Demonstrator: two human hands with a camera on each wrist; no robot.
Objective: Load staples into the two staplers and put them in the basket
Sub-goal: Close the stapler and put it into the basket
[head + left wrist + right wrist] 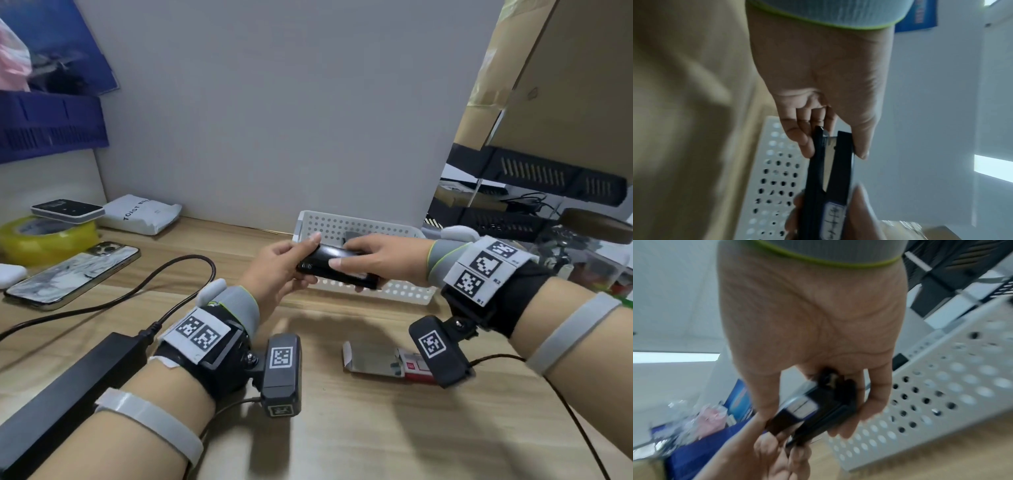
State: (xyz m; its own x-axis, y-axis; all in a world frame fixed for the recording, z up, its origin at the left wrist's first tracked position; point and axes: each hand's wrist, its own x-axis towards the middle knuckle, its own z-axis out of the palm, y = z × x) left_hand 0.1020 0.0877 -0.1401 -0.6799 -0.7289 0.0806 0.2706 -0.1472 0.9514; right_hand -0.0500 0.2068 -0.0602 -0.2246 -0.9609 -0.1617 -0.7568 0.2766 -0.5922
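I hold a black stapler [337,269] between both hands, in the air just over the near wall of the white perforated basket [404,291]. My left hand [291,262] pinches its left end with thumb on top and fingers beneath. My right hand [358,255] grips the right half. The left wrist view shows my left hand [833,146] on the stapler [838,175], whose top arm stands slightly apart from the base. In the right wrist view my right hand [824,394] wraps the stapler [791,417]. A dark grey object [352,236] lies in the basket, mostly hidden. An opened staple box [376,359] lies on the table.
A phone [72,274], a yellow tape roll [44,240] and a white bag [144,214] lie at the left. A black power brick [68,387] with its cable sits near my left forearm. A grey partition [274,120] stands behind the basket. A blue crate [51,123] is far left.
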